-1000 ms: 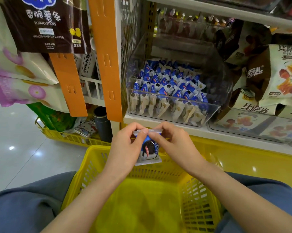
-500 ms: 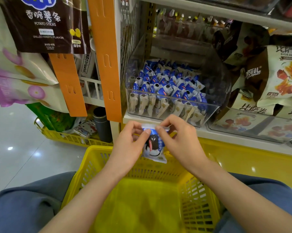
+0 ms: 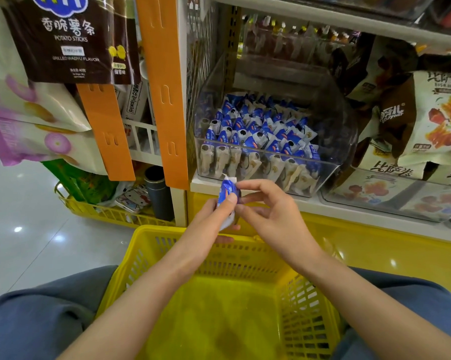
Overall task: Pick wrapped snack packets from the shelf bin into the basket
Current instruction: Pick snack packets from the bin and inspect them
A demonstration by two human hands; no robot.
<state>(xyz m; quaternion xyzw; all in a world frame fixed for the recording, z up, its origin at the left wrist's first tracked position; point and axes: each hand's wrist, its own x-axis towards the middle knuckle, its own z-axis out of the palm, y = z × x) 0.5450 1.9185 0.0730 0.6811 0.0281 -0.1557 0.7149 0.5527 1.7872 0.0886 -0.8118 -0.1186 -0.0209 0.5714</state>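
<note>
Describer: Curling round a small blue and white snack packet (image 3: 226, 193), the left hand (image 3: 211, 219) is gripping it by the middle, with the thumb pressing on the near face. The packet is standing almost upright in the air, over the far rim of the basket and in front of the shelf edge.

Listener: What is the right hand doing?

Describer: The right hand (image 3: 271, 214) is hovering just beside the packet, fingers loosely bent. Its index fingertip (image 3: 238, 183) is touching the packet's white top seal. Whether it is pinching that seal, I cannot tell.

Listener: What is lying around the hands, biggest first?

Describer: A white shelf (image 3: 310, 203) is running across the scene behind the hands. A yellow slatted basket (image 3: 151, 245) is sitting between the person's knees, under both forearms. A clear plastic bin (image 3: 331, 141) is sitting on the shelf, just beyond the hands. It is holding many matching packets (image 3: 258, 131), packed in rows. Bigger snack bags (image 3: 427, 120) are crowding the shelf to the right of the bin.
</note>
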